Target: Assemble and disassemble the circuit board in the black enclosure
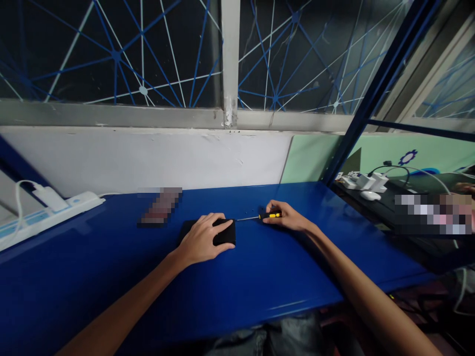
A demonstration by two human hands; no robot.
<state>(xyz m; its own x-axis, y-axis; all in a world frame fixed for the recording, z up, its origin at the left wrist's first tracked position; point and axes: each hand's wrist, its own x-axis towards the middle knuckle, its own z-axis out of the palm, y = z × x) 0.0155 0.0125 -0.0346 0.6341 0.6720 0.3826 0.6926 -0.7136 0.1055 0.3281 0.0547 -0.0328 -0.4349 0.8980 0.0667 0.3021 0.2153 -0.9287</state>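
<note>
A flat black box-like object (225, 236) lies on the blue table (267, 277). My left hand (206, 238) rests over it, palm down, with the fingers spread across its top. In my right hand (282, 216) is a screwdriver (274, 215) with a black and yellow handle, held in closed fingers. The screwdriver's thin shaft points left, and its tip is at the right edge of the black object. Some tiny dark pieces (249, 212) lie on the table just behind the shaft.
A blurred-out flat item (160, 207) lies at the back left of the table. A white power strip (83, 201) with a plugged-in adapter is at the far left. On the right are a blue metal post (365, 106), a black surface with white plugs (371, 182), and part of another person's hand.
</note>
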